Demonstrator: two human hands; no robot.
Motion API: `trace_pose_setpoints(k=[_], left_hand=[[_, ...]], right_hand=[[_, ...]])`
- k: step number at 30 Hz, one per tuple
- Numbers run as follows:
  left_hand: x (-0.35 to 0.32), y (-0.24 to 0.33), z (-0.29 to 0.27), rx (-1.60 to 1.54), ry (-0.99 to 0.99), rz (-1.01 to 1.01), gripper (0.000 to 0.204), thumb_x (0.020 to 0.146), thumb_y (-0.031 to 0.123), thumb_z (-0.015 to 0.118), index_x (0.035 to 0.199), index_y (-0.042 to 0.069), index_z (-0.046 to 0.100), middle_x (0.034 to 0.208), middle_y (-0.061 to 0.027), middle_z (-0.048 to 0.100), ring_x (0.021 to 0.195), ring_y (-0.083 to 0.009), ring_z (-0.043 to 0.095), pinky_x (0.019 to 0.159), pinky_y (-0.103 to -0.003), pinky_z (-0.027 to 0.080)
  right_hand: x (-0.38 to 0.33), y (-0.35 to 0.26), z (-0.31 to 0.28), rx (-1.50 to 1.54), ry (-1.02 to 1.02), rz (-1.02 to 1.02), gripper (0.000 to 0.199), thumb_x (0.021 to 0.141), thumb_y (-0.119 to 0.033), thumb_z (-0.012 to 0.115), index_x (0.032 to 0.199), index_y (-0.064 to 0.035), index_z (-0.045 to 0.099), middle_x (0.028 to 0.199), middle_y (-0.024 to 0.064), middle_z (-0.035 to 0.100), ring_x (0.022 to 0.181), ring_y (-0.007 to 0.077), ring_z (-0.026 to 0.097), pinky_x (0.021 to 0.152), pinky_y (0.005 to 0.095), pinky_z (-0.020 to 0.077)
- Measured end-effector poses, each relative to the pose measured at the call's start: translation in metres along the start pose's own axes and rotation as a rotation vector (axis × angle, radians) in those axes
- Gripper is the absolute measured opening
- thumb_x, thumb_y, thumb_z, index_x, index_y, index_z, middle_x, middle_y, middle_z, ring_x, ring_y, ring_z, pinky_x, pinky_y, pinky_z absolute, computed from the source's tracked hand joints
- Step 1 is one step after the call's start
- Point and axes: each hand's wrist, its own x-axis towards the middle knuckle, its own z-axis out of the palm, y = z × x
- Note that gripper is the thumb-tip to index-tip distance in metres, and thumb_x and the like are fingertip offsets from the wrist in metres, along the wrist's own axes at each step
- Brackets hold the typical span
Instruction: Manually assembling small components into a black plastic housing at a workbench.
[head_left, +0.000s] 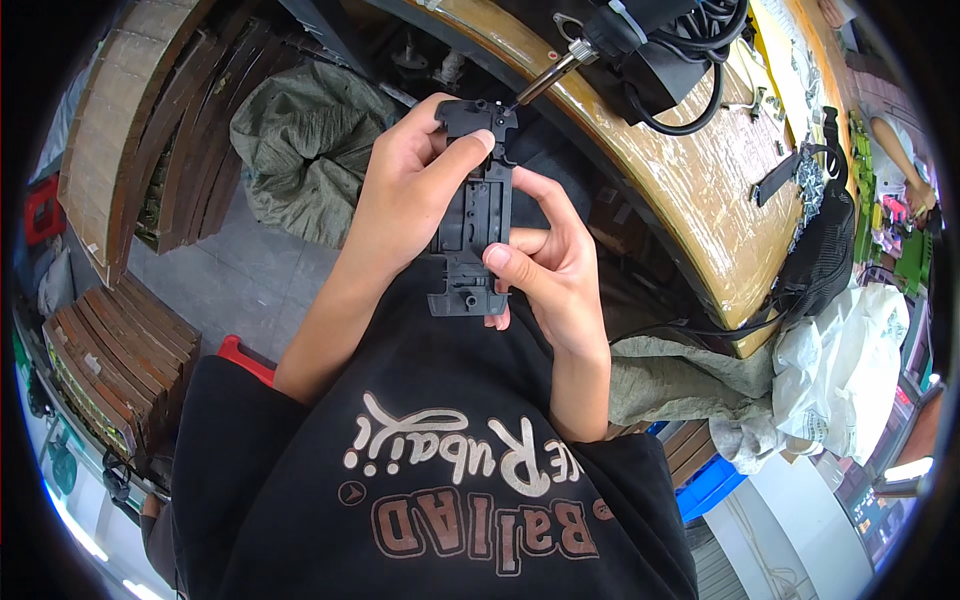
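A long black plastic chassis with posts and recesses stands lengthwise in front of my chest. My left hand grips its left side, the thumb pressed on the face near the far end. From the right, my right hand holds the nearer half, with the thumb on the edge and the fingers partly behind it. The tip of a powered tool with a brownish metal shaft meets or nearly meets the chassis's far right corner; I cannot tell whether they touch. Neither hand is on that tool.
A film-covered workbench curves along the right, with black cables and small metal screws on it. Stacked brown boards stand at left, near a green woven sack. A white sack lies at right. Another person's arm shows far right.
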Motion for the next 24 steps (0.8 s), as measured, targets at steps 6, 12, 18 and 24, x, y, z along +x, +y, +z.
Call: trace_pose_setpoints(k=[6, 12, 18, 24], left_hand=[[0.0032, 0.0019, 0.0012, -0.007, -0.004, 0.017, 0.006, 0.082, 0.007, 0.054, 0.083, 0.002, 0.051, 0.065, 0.0031, 0.052, 0.056, 0.0001, 0.045, 0.049, -0.017, 0.035], [0.0040, 0.0020, 0.0006, 0.005, -0.008, 0.021, 0.006, 0.082, 0.007, 0.054, 0.084, 0.002, 0.051, 0.064, 0.0029, 0.052, 0.055, -0.0002, 0.045, 0.048, -0.017, 0.035], [0.0045, 0.0037, 0.0011, 0.023, -0.014, 0.020, 0.006, 0.082, 0.007, 0.054, 0.084, 0.002, 0.051, 0.064, 0.0025, 0.053, 0.056, -0.0005, 0.046, 0.049, -0.017, 0.035], [0.0032, 0.0055, 0.0022, 0.041, -0.002, 0.027, 0.007, 0.082, 0.007, 0.054, 0.085, 0.002, 0.051, 0.065, 0.0019, 0.053, 0.056, -0.0008, 0.046, 0.049, -0.017, 0.036]], right_hand=[[0.0021, -0.0021, 0.0006, -0.005, 0.004, -0.012, 0.053, 0.078, 0.001, 0.061, 0.122, 0.0022, 0.032, 0.059, 0.0072, 0.055, 0.045, 0.0106, 0.052, 0.037, 0.0212, 0.0423], [0.0028, -0.0011, 0.0013, -0.002, 0.019, -0.019, 0.053, 0.077, 0.001, 0.062, 0.122, 0.0026, 0.032, 0.059, 0.0069, 0.055, 0.047, 0.0104, 0.052, 0.037, 0.0213, 0.0429], [0.0028, -0.0021, 0.0009, 0.018, 0.017, -0.006, 0.054, 0.077, 0.001, 0.062, 0.122, 0.0024, 0.032, 0.059, 0.0069, 0.055, 0.048, 0.0105, 0.052, 0.037, 0.0217, 0.0432], [0.0030, -0.0024, 0.0008, 0.021, 0.011, -0.004, 0.054, 0.077, 0.001, 0.062, 0.122, 0.0022, 0.031, 0.059, 0.0066, 0.054, 0.047, 0.0105, 0.052, 0.037, 0.0217, 0.0430]])
